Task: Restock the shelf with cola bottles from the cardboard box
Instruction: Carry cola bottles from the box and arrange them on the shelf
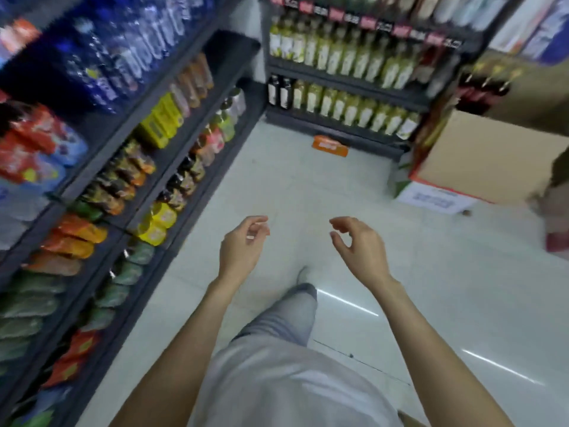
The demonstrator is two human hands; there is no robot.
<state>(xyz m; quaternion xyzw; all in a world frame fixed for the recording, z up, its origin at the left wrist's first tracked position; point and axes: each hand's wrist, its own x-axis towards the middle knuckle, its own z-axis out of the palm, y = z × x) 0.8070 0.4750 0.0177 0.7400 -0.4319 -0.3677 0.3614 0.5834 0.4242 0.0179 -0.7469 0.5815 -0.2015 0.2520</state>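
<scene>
Nothing is held: the left hand [241, 245] and right hand [358, 245] are loosely curled. The cardboard box [480, 161], far right, is well apart; cola bottles [483, 87] stand upright behind it.

1. You stand in a shop aisle on a pale glossy floor [431, 288] that carries streaks of reflected light.
2. To your left runs a dark shelving unit [172, 167].
3. Ahead stands a second dark shelving unit [345, 126].
</scene>
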